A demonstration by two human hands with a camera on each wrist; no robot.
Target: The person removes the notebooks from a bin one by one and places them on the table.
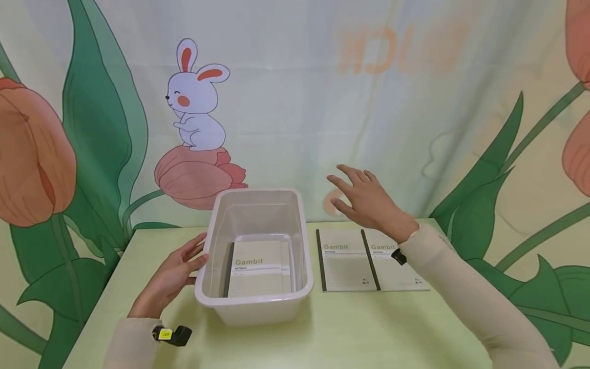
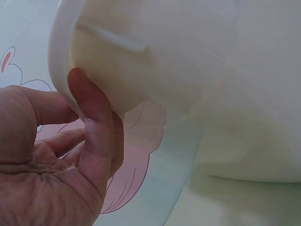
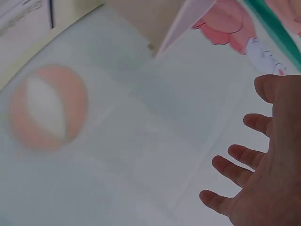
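A pale plastic tub (image 1: 255, 300) stands on the table, with my left hand (image 1: 172, 274) at its left side. In the left wrist view, the fingers and thumb of that hand (image 2: 70, 136) pinch the tub's rim (image 2: 59, 52). Inside the tub lie notebooks (image 1: 260, 264) marked "Gambit", the top one offset from one beneath it. My right hand (image 1: 369, 197) is raised in the air with its fingers spread, holding nothing. Below it, two more notebooks lie side by side, a left one (image 1: 345, 266) and a right one (image 1: 396, 271) partly covered by my forearm.
The light green table (image 1: 359, 333) meets a hanging cloth (image 1: 286, 113) printed with tulips and a rabbit right behind the tub. Each wrist carries a small black camera, one at the left cuff (image 1: 182, 335) and one at the right cuff (image 1: 399, 257).
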